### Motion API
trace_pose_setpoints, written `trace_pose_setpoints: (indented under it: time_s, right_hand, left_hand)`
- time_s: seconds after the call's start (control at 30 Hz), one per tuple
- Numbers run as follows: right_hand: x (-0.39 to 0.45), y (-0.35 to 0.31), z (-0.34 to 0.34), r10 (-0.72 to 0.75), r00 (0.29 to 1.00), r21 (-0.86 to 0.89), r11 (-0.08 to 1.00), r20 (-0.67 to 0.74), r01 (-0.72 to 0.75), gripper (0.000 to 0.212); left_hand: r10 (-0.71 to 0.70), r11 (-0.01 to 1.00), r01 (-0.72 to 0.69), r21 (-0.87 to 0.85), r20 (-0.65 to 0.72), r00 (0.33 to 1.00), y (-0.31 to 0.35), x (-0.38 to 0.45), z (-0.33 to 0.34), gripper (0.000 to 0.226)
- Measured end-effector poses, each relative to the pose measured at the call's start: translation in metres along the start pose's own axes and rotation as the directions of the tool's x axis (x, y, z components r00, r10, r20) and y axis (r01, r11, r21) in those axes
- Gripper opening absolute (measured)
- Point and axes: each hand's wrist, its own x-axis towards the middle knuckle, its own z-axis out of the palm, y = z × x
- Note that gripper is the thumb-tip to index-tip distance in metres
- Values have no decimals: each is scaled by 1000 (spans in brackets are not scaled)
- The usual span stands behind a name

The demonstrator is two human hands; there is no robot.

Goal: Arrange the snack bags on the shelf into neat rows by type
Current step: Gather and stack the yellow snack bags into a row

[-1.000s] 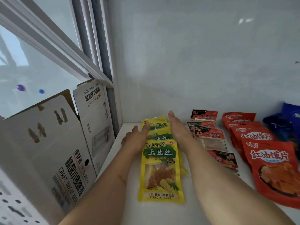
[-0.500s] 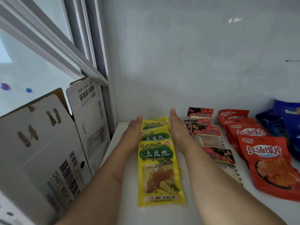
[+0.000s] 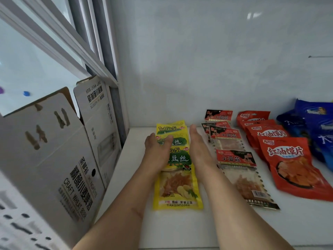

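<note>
A row of overlapping yellow snack bags (image 3: pixel 177 188) lies on the white shelf (image 3: pixel 180 230), running from the back wall toward me. My left hand (image 3: pixel 158 150) lies flat on the left part of the row, fingers straight over the bags. My right hand (image 3: pixel 197 147) stands on edge with straight fingers against the row's right side. To the right lie a row of red-and-black bags (image 3: pixel 236 159), then a row of orange-red bags (image 3: pixel 290 163), then blue bags (image 3: pixel 319 127) at the far right.
An opened cardboard beer box (image 3: pixel 59 154) stands left of the shelf, close to my left forearm. A window frame (image 3: pixel 100 56) rises behind it. The white back wall (image 3: pixel 207 69) closes the shelf just beyond the bags.
My left hand has slid from the left side of the yellow row onto the top of the bags. My right hand stays against the row's right edge.
</note>
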Motion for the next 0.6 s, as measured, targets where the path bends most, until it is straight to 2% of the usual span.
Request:
trace_pose_setpoints:
  time_s: [0.1,0.23,0.37,0.5,0.6]
  right_hand:
    - [-4,-1,-6,-11,1000,-9,1000,-21,11,71]
    - [-12,6,-8,-68,998,-180,981,-10,65,72]
    - [-9,6,-2,-100,995,-286,953,15,100,73]
    - [16,-1,-5,-153,988,-454,879,19,145,70]
    - [46,-13,2,-188,976,-614,760,108,214,71]
  left_hand:
    - [24,1000,-24,5,-17,1000,3,0,-1,63]
    - [35,999,-36,-20,-12,999,3,-1,-3,50]
    - [47,999,-47,-3,-10,999,5,-7,-6,56]
    - [72,957,-59,284,-32,997,2,-15,-11,73]
    - [159,832,-164,530,56,986,1,-44,-5,73]
